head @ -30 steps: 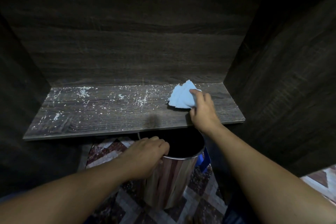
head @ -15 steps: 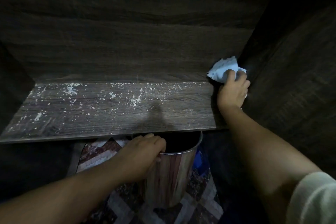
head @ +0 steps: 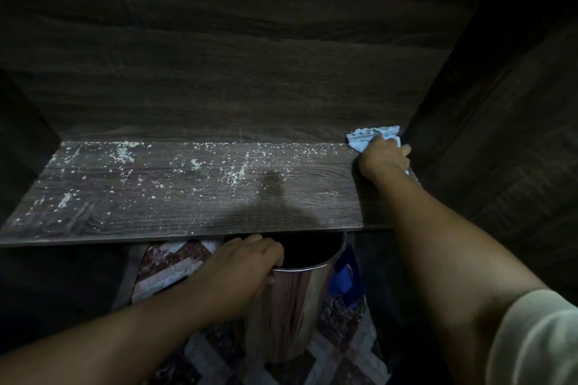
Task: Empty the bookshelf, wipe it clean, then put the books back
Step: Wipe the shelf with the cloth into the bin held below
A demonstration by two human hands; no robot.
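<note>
Wiping step, shelf already emptied, no books in view. My right hand [head: 385,157] is at the back right corner of the shelf [head: 175,197], fingers curled and pressed down on a light blue cloth [head: 369,136] bunched against the back panel, right where it meets the right side wall. The cloth's near edge is under my palm; the rest sticks out toward the back.

My left hand [head: 247,262] is below the shelf's front edge, fingers hooked over the rim of a shiny metal bin [head: 291,306], thumb outside, clamped on it. The bin's mouth sits just under the front edge, right of the middle. A patterned floor and something blue show beside the bin.

White crumbs [head: 200,162] are spread over most of the shelf, thickest along the back edge and the left half. The strip by my right hand looks cleaner.

Next, I think: drag the cloth from the back corner toward the front edge so the crumbs drop into the bin, keeping the bin tight under the edge. Risk: crumbs miss the bin and land on the floor.
</note>
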